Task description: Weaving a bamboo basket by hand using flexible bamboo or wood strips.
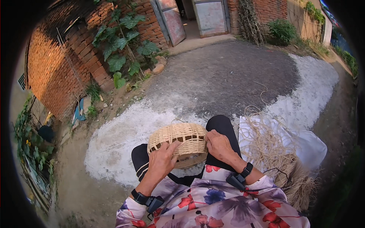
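A pale straw-coloured woven basket (pixel 178 131) rests on its side across my knees, with a band of open gaps running round its wall and its hollow facing me. My left hand (pixel 162 156) grips the near left of the basket, thumb and forefinger at the edge of the opening. On the basket's right end, the fingers of my right hand (pixel 218 145) are closed; their tips are partly hidden, so a strand between them cannot be made out. A thin loop of cord stands up from the basket's far side, and a strand hangs over my left knee.
A tangled heap of tan cord (pixel 275 148) lies to my right on a white sack (pixel 311 146), one loose strand trailing onto the dark paving (pixel 235 72). Farther off are a brick wall (pixel 57 72), a leafy climbing plant (pixel 121 45) and an open double door (pixel 211 19).
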Motion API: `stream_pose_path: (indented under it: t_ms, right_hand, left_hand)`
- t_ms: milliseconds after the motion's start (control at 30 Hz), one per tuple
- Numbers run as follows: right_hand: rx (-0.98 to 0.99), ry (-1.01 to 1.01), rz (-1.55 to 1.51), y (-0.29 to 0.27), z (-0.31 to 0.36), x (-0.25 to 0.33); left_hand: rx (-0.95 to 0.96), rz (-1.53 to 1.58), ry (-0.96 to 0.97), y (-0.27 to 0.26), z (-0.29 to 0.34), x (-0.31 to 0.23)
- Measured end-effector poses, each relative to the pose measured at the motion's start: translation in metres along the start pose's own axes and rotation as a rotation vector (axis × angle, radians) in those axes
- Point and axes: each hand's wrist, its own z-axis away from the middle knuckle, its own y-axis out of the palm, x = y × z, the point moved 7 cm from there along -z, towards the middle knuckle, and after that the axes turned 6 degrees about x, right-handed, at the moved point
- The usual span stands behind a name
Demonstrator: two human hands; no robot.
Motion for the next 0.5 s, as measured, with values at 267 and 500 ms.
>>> stream_pose_path:
  t_ms: [267, 500]
  right_hand:
    - [-0.036, -0.278, -0.165, 0.008, -0.012, 0.019]
    - [-0.038, -0.224, -0.237, -0.003, -0.013, 0.015]
  left_hand:
    - [-0.038, 0.388, -0.066, -0.012, -0.004, 0.038]
    - [-0.189, 0.575, -0.180, -0.015, 0.022, 0.092]
